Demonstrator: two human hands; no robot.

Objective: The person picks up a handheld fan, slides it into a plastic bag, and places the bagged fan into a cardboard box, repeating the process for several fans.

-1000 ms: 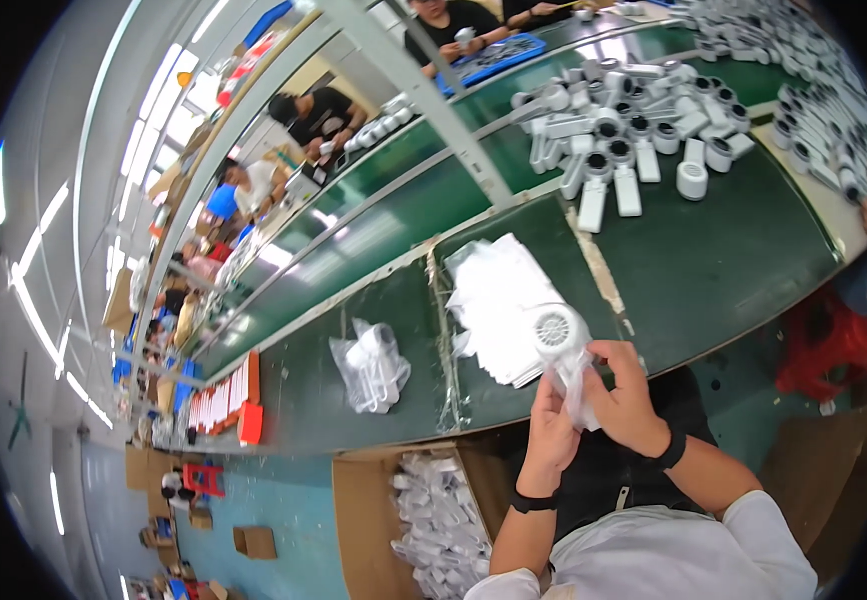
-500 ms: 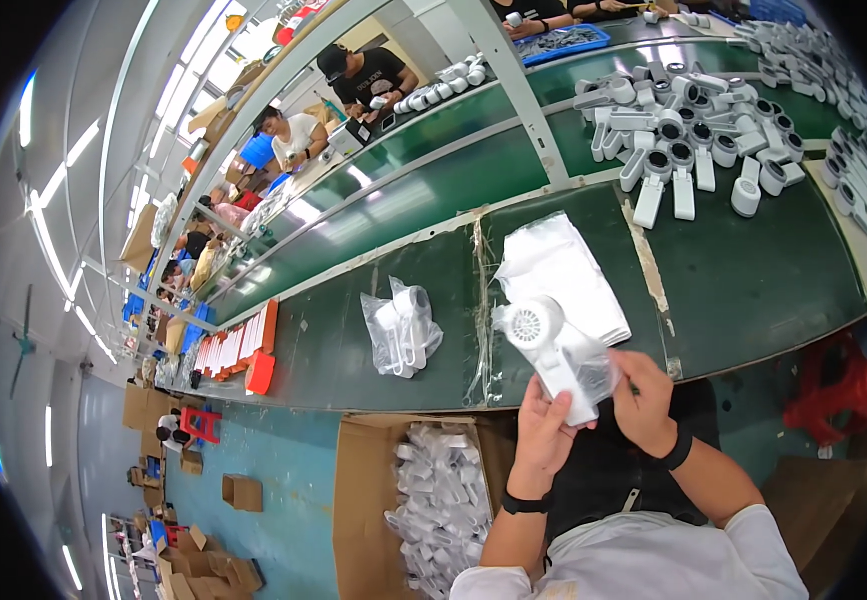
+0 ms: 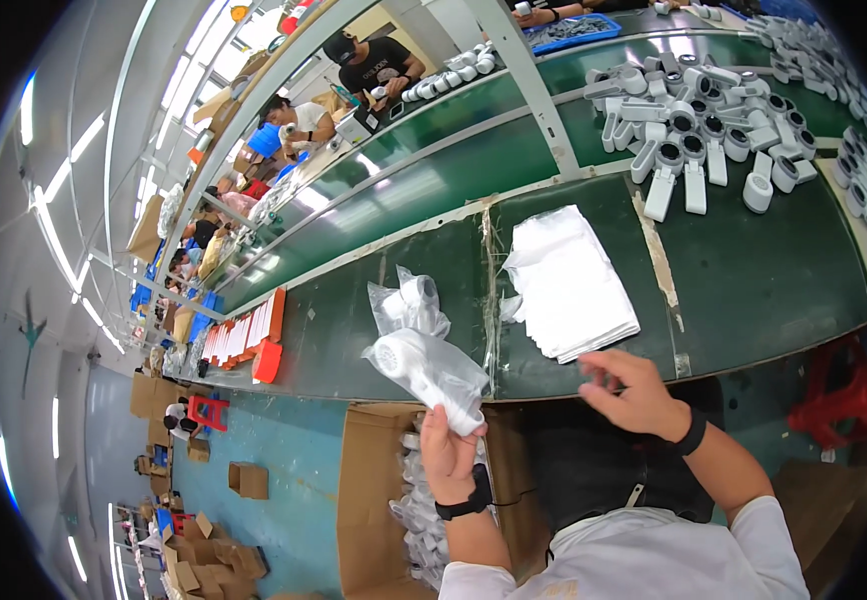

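A white handheld fan (image 3: 432,378) with a round grille, now inside a clear plastic bag, is gripped by its handle end in my left hand (image 3: 449,460). It hovers at the table's front edge, overlapping another bagged white fan (image 3: 416,298) that lies on the green tabletop. My right hand (image 3: 639,392) holds nothing; its fingers are apart and slightly bent. That hand is just in front of a stack of flat white bags (image 3: 572,285). Under my left forearm, a cardboard box (image 3: 366,500) contains several bagged fans (image 3: 424,530).
Loose white-and-grey fans (image 3: 699,125) are piled at the far right of the table (image 3: 754,265). Orange trays (image 3: 268,362) sit at its left end. A metal frame post (image 3: 544,95) rises behind, with co-workers beyond. A red stool (image 3: 844,400) stands at right.
My left hand has carried the fan leftward, and the bag now covers it. My right hand has let go of the bag and opened near the white stack. The view has shifted slightly.
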